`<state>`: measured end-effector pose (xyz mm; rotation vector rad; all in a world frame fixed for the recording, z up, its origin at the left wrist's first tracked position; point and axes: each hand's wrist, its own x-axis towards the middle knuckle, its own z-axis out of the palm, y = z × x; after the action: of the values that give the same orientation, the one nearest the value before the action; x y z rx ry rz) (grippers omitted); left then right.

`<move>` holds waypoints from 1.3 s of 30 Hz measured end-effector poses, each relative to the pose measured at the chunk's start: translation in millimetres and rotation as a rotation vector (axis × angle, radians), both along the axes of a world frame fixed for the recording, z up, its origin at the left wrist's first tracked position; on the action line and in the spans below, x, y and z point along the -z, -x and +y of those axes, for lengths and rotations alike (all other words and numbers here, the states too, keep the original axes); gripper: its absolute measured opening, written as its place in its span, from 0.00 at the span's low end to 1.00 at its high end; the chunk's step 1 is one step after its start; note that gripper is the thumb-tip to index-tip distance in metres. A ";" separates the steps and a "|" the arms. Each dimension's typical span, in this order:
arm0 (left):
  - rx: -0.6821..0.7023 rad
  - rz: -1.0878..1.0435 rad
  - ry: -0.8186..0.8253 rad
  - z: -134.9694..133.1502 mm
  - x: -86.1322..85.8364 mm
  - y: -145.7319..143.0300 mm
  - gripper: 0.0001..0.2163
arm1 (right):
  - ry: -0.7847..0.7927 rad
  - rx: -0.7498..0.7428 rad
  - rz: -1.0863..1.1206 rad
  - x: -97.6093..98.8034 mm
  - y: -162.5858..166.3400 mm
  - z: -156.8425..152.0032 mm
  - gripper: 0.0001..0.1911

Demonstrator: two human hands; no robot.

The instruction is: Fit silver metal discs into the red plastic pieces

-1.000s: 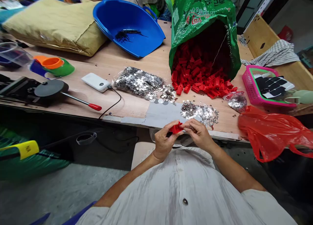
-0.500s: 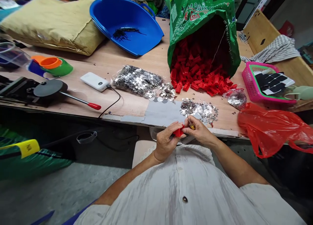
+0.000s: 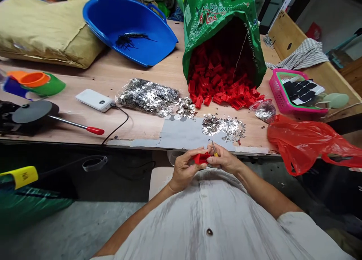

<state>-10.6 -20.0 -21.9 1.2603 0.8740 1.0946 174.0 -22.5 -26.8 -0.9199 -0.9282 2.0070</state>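
Note:
Just in front of the table edge, my left hand (image 3: 185,165) grips a small red plastic part (image 3: 201,158) between thumb and fingers. My right hand (image 3: 224,160) touches the part's right end and also holds a thin metal tool with a yellow handle (image 3: 215,153), its tip pointing up. The tool looks like a small screwdriver. Beyond the hands, small shiny metal pieces (image 3: 233,128) lie scattered over a grey sheet (image 3: 181,133). Many similar red parts (image 3: 220,82) spill from a green sack (image 3: 192,30) lying open on the table.
A clear bag of metal pieces (image 3: 148,96) lies beside a white power bank (image 3: 94,100). A blue basin (image 3: 158,48) stands behind. A lever press (image 3: 36,114) sits at left. On the right are a pink basket (image 3: 278,90) and a red plastic bag (image 3: 299,139) over the edge.
The view has shifted a little, so the table things sit further left. The red part has turned to show more of its length, and the tool now stands more upright in my right hand.

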 end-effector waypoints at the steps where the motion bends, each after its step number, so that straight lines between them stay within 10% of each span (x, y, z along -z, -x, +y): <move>1: 0.026 -0.047 0.043 1.5 2.6 0.7 0.15 | 0.010 0.003 0.008 0.8 1.2 -1.8 0.26; 6: -0.001 -0.283 0.294 9.5 17.3 0.4 0.17 | -0.163 -0.069 -0.228 -4.4 -11.6 8.6 0.20; 12: -0.068 -0.315 0.379 13.5 10.4 -2.4 0.17 | -0.633 0.134 -1.338 -9.1 -63.6 62.9 0.05; 17: -0.088 -0.271 0.367 14.7 8.3 -3.6 0.15 | -0.728 0.019 -1.610 -0.4 -67.9 85.2 0.06; 31: -0.109 -0.324 0.396 21.0 5.7 -5.3 0.15 | -0.645 0.076 -1.601 -2.0 -62.4 88.0 0.05; 39: -0.114 -0.429 0.457 30.5 -1.3 -12.7 0.23 | -0.861 0.129 -0.954 -34.1 -38.7 55.3 0.08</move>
<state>2.1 10.5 -20.6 0.5750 0.8101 1.1193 212.7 32.8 7.3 -1.3335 -1.9486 0.7815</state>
